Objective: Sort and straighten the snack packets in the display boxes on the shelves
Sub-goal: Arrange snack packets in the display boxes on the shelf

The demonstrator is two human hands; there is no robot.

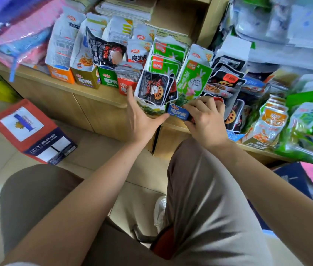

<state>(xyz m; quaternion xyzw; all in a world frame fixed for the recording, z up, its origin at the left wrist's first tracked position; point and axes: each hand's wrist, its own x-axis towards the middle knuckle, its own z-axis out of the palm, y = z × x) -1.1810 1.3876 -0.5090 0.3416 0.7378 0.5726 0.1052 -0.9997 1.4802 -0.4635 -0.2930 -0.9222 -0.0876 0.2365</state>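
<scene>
One blue packet [177,112] — in right hand [206,120].

I read 魔芋爽 on small blue foil packet [177,113] | 魔芋爽 on green cardboard display box [110,80] | U8 on red-and-navy cardboard carton [36,132] on floor

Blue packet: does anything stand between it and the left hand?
Nothing visible does. The left hand is open, its thumb tip close beside the blue packet, which the right hand grips at the front edge of the shelf.
</scene>
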